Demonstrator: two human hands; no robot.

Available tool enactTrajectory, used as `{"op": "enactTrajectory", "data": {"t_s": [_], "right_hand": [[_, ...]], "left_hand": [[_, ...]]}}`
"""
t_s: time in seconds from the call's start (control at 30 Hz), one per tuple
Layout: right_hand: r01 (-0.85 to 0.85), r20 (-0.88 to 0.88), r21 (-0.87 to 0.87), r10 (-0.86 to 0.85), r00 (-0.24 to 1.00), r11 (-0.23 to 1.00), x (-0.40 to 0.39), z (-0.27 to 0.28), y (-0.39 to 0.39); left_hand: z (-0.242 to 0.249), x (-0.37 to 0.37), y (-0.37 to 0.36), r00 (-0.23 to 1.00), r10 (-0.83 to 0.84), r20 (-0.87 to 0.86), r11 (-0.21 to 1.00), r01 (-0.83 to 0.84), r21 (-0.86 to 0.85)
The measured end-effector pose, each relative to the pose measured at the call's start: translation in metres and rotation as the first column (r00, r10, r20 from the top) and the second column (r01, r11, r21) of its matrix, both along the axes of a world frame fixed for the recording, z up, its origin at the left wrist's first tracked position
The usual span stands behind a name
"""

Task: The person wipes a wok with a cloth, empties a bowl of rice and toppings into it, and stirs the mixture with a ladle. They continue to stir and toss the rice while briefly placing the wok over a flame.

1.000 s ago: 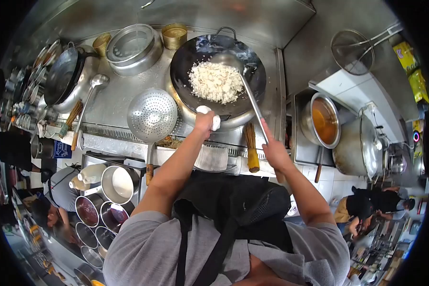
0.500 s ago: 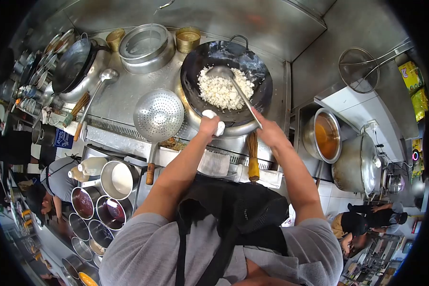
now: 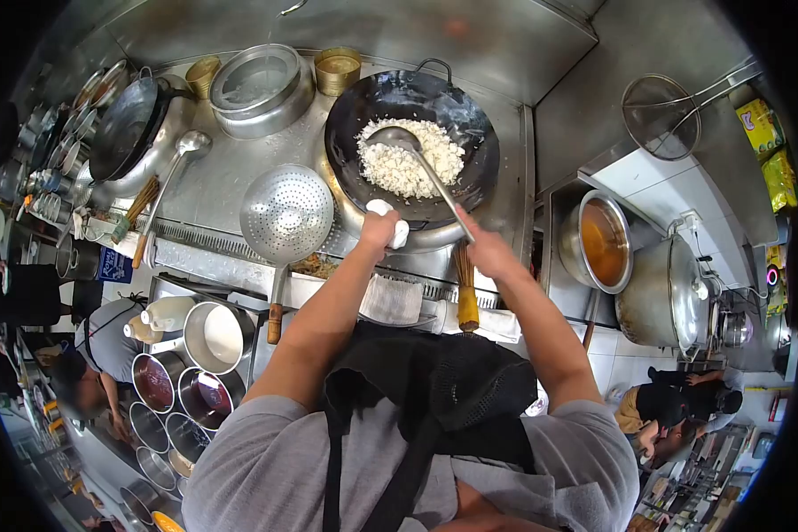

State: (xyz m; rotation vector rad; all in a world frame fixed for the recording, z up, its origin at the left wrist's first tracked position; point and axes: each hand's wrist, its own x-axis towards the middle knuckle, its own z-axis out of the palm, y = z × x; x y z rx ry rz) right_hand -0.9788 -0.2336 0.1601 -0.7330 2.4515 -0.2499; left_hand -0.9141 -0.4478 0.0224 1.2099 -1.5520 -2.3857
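A large black wok sits on the range with white rice spread in its bottom. My left hand is closed around a folded white cloth at the wok's near-left rim; any wok handle beneath the cloth is hidden. In my right hand is the long handle of a metal wok ladle, gripped from the near-right side. The ladle's bowl rests on the far-left part of the rice, rounded back facing up.
Left of the wok lie a perforated skimmer and another ladle. A bamboo brush stands near my right forearm. A bowl of orange-brown liquid and a big lidded pot are at right. Other people work farther off.
The whole view has shifted slightly left. The ladle's bowl sits a little farther left over the rice. Both hands keep their holds.
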Motion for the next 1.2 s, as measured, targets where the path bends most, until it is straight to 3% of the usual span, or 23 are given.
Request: {"op": "enactTrajectory", "data": {"t_s": [0.13,0.23,0.37,0.5,0.57,0.63,0.7,0.77,0.83,0.87,0.9,1.0,1.1,1.2], "right_hand": [[0.035,-0.123,-0.044,-0.040,0.992,0.998,0.030,0.021,0.019],[0.023,-0.055,0.158,-0.015,0.998,0.987,0.034,-0.007,0.033],[0.095,-0.077,0.019,-0.094,0.993,0.995,0.043,0.025,0.043],[0.156,-0.087,-0.014,-0.157,0.984,0.988,0.067,0.019,0.065],[0.096,-0.055,0.152,-0.088,0.995,0.984,0.063,-0.004,0.075],[0.075,-0.061,0.144,-0.067,0.996,0.987,0.048,0.002,0.069],[0.076,-0.109,0.003,-0.075,0.991,0.997,0.053,0.024,0.061],[0.072,-0.160,-0.028,-0.075,0.984,0.997,0.053,0.021,0.057],[0.128,-0.096,0.189,-0.112,0.989,0.974,0.053,0.006,0.058],[0.068,-0.071,0.241,-0.053,0.996,0.968,0.047,-0.003,0.062],[0.070,-0.072,0.240,-0.054,0.996,0.968,0.045,0.002,0.063],[0.025,-0.130,-0.017,-0.027,0.991,1.000,0.042,0.027,0.060],[0.163,-0.094,0.050,-0.158,0.983,0.985,0.059,0.025,0.053],[0.130,-0.047,0.130,-0.125,0.991,0.983,0.049,-0.006,0.058]], "left_hand": [[-0.003,-0.002,0.000,1.000,0.004,-0.031,1.000,-0.004,0.015],[-0.017,-0.002,0.001,0.998,0.025,-0.059,1.000,-0.025,0.006],[-0.010,-0.001,-0.004,0.995,-0.014,-0.095,1.000,0.014,0.008],[-0.004,0.001,-0.002,0.995,-0.008,-0.104,0.999,0.011,0.033],[0.005,0.003,-0.002,0.998,-0.021,-0.063,0.999,0.023,0.042],[0.011,-0.002,-0.003,0.999,-0.027,-0.032,0.998,0.028,0.050],[0.008,0.004,-0.005,0.997,-0.067,-0.024,0.998,0.067,0.014],[0.003,-0.001,-0.009,0.997,-0.063,-0.048,0.998,0.064,0.007],[-0.006,0.000,-0.005,0.995,-0.043,-0.087,0.999,0.045,0.019],[-0.008,0.001,-0.005,0.995,-0.044,-0.085,0.999,0.046,0.021],[-0.006,0.002,-0.006,0.997,-0.058,-0.049,0.998,0.059,0.010],[0.001,0.001,-0.007,0.998,-0.058,-0.009,0.998,0.058,0.001],[0.003,-0.002,-0.008,0.998,-0.052,-0.021,0.999,0.052,0.009],[-0.003,0.002,-0.005,0.998,-0.048,-0.038,0.999,0.049,0.021]]}}
